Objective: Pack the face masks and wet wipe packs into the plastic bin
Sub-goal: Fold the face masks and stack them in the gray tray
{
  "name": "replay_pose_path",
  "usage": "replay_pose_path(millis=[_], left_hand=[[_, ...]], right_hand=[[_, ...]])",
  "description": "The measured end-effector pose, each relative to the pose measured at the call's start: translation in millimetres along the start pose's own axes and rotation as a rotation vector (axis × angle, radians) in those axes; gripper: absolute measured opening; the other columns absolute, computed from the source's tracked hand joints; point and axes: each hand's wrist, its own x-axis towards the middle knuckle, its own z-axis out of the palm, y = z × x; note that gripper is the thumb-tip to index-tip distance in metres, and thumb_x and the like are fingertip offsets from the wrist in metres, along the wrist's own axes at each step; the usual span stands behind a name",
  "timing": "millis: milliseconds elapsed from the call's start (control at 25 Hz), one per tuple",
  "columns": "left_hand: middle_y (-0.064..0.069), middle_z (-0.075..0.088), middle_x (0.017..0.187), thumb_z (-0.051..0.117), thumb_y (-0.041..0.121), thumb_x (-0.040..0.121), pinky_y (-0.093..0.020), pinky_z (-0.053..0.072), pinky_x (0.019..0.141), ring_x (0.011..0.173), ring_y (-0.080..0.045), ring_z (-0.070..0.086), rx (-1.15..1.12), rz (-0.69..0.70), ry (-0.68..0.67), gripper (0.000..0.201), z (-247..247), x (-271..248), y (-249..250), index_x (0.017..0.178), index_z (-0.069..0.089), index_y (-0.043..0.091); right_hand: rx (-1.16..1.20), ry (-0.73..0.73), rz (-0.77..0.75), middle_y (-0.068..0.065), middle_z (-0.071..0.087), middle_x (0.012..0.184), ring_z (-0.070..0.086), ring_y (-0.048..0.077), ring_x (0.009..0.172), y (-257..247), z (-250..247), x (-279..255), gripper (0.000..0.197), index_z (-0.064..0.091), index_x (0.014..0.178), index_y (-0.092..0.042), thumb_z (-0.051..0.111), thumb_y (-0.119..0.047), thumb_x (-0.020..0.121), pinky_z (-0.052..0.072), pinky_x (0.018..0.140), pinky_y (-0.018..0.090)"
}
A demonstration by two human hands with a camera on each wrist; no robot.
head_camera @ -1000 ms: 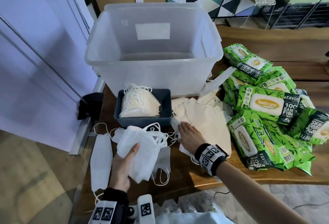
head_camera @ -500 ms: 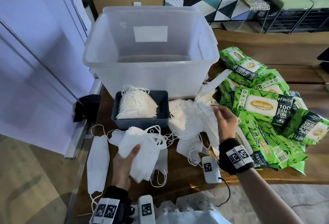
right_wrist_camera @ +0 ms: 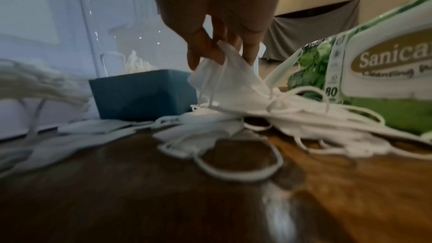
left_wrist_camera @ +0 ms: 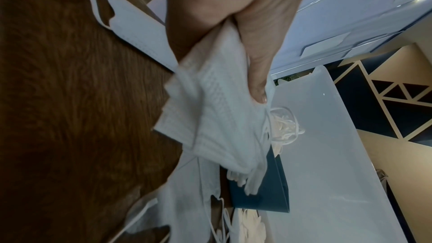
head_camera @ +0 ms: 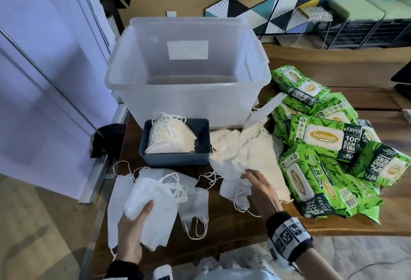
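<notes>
A big clear plastic bin (head_camera: 189, 99) stands at the back of the wooden table. My left hand (head_camera: 131, 224) grips a stack of white face masks (head_camera: 155, 199) near the table's front left; the left wrist view shows the thumb (left_wrist_camera: 257, 73) clamped over that stack (left_wrist_camera: 217, 117). My right hand (head_camera: 258, 188) pinches a white mask (right_wrist_camera: 229, 80) at the near edge of a loose mask heap (head_camera: 251, 157) in the middle. Green wet wipe packs (head_camera: 329, 141) are piled on the right.
A small dark blue tray (head_camera: 173, 159) with cream masks stands in front of the bin. Loose white masks (head_camera: 117, 201) lie along the table's front left edge. A white wall panel (head_camera: 44, 79) runs along the left.
My right hand came back down from above the heap towards me and now pinches a mask at its near edge. The left hand keeps its stack, barely moved.
</notes>
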Motion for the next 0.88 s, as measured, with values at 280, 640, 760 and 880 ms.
replay_pose_path(millis=[280, 640, 760, 880], left_hand=[[-0.015, 0.064, 0.114, 0.075, 0.025, 0.076, -0.046, 0.049, 0.089, 0.104, -0.034, 0.059, -0.003, -0.001, -0.017, 0.053, -2, -1, -3, 0.122, 0.057, 0.006], [-0.011, 0.064, 0.112, 0.071, 0.025, 0.080, -0.046, 0.050, 0.089, 0.100, -0.031, 0.060, 0.036, 0.094, -0.108, 0.049, 19, -8, 21, 0.123, 0.055, 0.009], [-0.014, 0.065, 0.112, 0.071, 0.027, 0.080, -0.041, 0.049, 0.088, 0.102, -0.030, 0.060, 0.082, 0.107, -0.146, 0.047, 25, -5, 26, 0.120, 0.057, 0.007], [-0.016, 0.067, 0.110, 0.071, 0.022, 0.081, -0.045, 0.049, 0.092, 0.101, -0.031, 0.062, 0.098, 0.083, -0.221, 0.036, 36, -7, 29, 0.112, 0.061, 0.009]], right_hand=[[-0.153, -0.055, -0.161, 0.011, 0.066, 0.101, 0.065, 0.027, 0.091, 0, 7, -7, 0.042, 0.063, 0.099, -0.010, 0.068, 0.011, 0.063, 0.057, 0.065, 0.028], [0.694, 0.158, 0.130, -0.019, 0.066, 0.100, 0.062, 0.000, 0.090, -41, -62, 20, 0.043, 0.058, 0.105, -0.026, 0.055, 0.011, 0.085, 0.050, 0.080, 0.015], [0.794, -0.077, 0.129, -0.014, 0.068, 0.091, 0.060, 0.001, 0.079, -56, -76, 39, 0.028, 0.059, 0.098, -0.017, 0.060, 0.007, 0.083, 0.047, 0.070, 0.019], [0.730, -0.391, 0.096, -0.010, 0.067, 0.088, 0.058, -0.006, 0.071, -73, -71, 51, 0.018, 0.062, 0.093, -0.011, 0.058, 0.005, 0.086, 0.043, 0.064, 0.010]])
